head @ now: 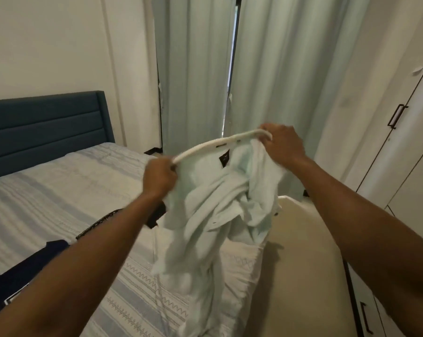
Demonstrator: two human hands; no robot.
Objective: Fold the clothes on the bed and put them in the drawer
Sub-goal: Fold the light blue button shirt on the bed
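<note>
A pale green shirt (213,210) hangs in the air over the foot corner of the bed (59,190), held up by its top edge. That edge, a white band (205,144), is pulled taut between the two hands and gives the shirt its long axis. It runs from the left hand (159,177) at about 8 o'clock up to the right hand (282,147) at about 2 o'clock, so the right end sits higher. On both hands the fingers (269,132) are curled tight round an end of the band, gripping cloth.

The rest of the shirt drops bunched and twisted toward 6 o'clock. I cannot tell whether its lowest folds touch the bedcover. A dark blue garment (23,271) lies on the bed toward 8 o'clock, under the left forearm.

The open stretch of bed lies toward 9 o'clock of the shirt and the left hand is nearer it. Laying the shirt flat likely means swinging the band that way and levelling it.
</note>
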